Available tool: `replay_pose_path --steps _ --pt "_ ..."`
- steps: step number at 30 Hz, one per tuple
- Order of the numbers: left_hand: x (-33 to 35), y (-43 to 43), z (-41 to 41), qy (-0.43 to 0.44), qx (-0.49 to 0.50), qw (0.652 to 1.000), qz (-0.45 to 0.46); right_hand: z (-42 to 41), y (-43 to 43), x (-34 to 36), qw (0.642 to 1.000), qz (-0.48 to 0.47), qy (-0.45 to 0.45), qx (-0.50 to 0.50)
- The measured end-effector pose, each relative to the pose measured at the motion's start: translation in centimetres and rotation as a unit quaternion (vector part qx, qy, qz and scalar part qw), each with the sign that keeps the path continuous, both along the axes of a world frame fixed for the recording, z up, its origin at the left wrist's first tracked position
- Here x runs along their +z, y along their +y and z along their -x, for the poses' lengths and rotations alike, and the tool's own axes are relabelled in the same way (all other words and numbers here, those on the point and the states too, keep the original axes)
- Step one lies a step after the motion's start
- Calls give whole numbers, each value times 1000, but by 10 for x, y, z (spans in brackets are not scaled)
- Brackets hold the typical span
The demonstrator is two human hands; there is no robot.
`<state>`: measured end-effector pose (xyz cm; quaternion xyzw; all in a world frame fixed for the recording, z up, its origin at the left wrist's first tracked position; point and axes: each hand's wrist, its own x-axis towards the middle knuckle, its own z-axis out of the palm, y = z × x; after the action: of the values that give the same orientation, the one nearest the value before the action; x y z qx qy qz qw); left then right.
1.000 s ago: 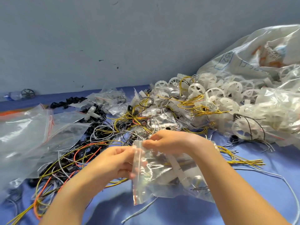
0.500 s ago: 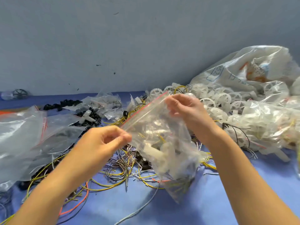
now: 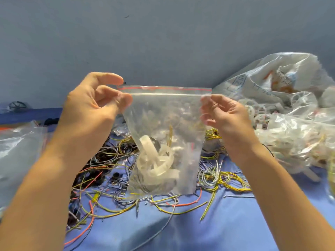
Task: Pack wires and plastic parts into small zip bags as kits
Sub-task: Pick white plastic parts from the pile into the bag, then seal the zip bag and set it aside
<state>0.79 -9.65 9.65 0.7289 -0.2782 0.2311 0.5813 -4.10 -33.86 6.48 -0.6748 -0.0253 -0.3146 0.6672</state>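
Zip bag (image 3: 163,113) hangs at centre, above loose wires (image 3: 223,180). Left hand (image 3: 90,107) pinches its 10 o'clock corner, right hand (image 3: 226,115) its 2 o'clock corner. Judged light, limp, slippery; grip at the stiffer seal strip.

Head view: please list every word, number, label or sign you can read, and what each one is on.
"52": blue digits turned sideways inside a box outline on the large plastic sack; a fold may hide more.
Other blue and orange print on that sack: too crumpled and blurred to read.
On the zip bag pinched by the left hand and right hand: a red stripe only, no text.
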Motion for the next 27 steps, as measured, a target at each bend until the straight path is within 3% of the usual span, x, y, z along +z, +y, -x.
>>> replay_pose_path --steps 4,10,17,20,24,27 --pt "1 -6 7 58 -83 993 61 6 -6 2 999 -12 0 49" --pt "-2 -4 9 97 -66 991 69 12 0 3 998 -36 6 45" --pt "20 17 20 2 -93 993 76 32 3 30 995 -24 -74 57" --pt "11 19 11 41 -94 992 73 30 6 23 998 -6 -57 33" --pt "-21 11 -3 170 -81 982 -34 20 15 -18 1000 -18 12 2" --pt "-33 10 -5 181 -76 971 -140 21 16 -39 1000 -8 12 -10"
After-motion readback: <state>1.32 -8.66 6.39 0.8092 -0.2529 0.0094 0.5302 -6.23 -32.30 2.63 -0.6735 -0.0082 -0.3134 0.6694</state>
